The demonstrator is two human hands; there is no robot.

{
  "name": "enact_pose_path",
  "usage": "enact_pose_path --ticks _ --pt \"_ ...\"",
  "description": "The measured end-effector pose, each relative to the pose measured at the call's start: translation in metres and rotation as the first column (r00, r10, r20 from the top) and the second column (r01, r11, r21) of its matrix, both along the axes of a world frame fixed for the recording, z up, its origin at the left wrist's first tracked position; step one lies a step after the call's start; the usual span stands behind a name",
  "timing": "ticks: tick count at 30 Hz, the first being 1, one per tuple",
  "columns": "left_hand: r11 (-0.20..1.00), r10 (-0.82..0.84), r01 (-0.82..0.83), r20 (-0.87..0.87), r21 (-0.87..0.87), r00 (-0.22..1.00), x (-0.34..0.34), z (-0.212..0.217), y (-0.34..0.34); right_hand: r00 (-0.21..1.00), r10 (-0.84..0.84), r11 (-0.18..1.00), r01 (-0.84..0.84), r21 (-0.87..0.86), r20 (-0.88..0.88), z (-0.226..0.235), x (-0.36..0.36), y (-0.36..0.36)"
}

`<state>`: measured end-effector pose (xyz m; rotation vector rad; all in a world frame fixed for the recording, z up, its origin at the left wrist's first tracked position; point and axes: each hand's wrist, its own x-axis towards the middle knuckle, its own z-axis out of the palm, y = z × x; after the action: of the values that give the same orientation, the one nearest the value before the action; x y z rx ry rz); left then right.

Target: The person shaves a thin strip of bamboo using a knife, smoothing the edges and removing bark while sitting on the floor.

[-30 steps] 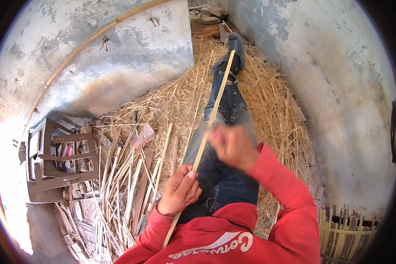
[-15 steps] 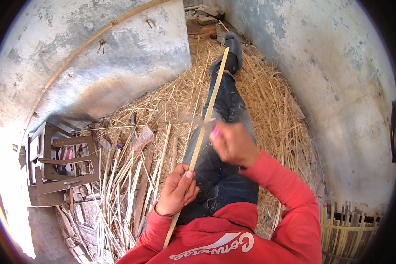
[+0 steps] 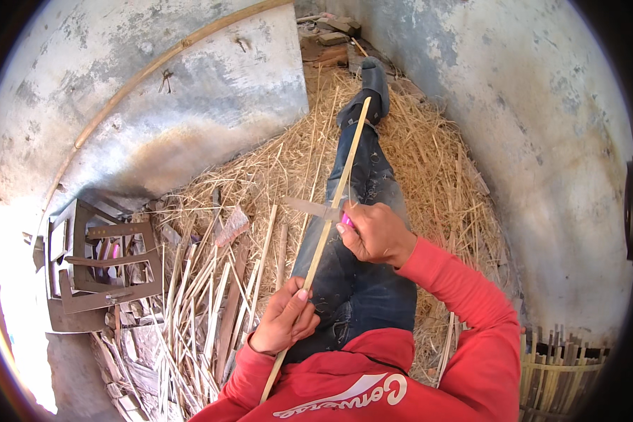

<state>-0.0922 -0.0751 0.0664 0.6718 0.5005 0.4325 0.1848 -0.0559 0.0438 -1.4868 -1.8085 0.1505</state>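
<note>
A long, pale bamboo strip [image 3: 344,173] slants up from my lap, over my legs and toward my foot. My left hand [image 3: 286,318] is closed round its lower part, thumb on top. My right hand [image 3: 377,233] grips a knife [image 3: 311,207] by its pink handle, which shows only in part between the fingers. The blade lies across the strip around its middle and points left. A thin curl of shaving stands up beside the blade.
Shavings [image 3: 429,176] cover the floor around my outstretched legs [image 3: 373,281]. Split strips [image 3: 190,309] lie in a heap at the left, near a dark frame [image 3: 105,261]. A slatted bamboo basket [image 3: 559,373] stands at the lower right. A pole [image 3: 130,86] leans along the left wall.
My right hand, blurred before, now shows sharply, slightly lower and to the right, with the knife blade plain across the strip. The strip's far tip has come a little lower.
</note>
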Motion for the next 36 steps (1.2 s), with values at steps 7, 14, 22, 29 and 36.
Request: enact_pose_path --ticks 7,14,22,29,36 --pt "0.996 -0.074 0.076 0.045 -0.037 0.996 -0.007 0.008 -0.017 0.818 -0.566 0.805 0.575 0.144 -0.101 -0.02 0.181 0.046" --pt "1.0 -0.024 0.024 0.028 -0.014 0.999 -0.007 -0.001 -0.011 0.44 -0.378 0.923 0.245 -0.296 -0.815 0.007 0.135 0.027" --pt "0.985 -0.001 0.026 -0.142 0.17 0.99 0.007 0.01 -0.016 0.783 -0.315 0.946 0.302 -0.114 -0.536 0.019 0.077 0.01" --pt "0.963 0.0 0.059 -0.22 0.261 0.976 0.006 0.013 -0.02 0.881 -0.199 0.98 0.165 -0.114 -0.43 0.039 0.026 -0.017" --pt "0.961 0.028 0.039 -0.237 0.272 0.971 0.01 0.006 -0.014 0.996 -0.079 0.997 0.078 -0.027 -0.05 0.016 -0.032 -0.047"
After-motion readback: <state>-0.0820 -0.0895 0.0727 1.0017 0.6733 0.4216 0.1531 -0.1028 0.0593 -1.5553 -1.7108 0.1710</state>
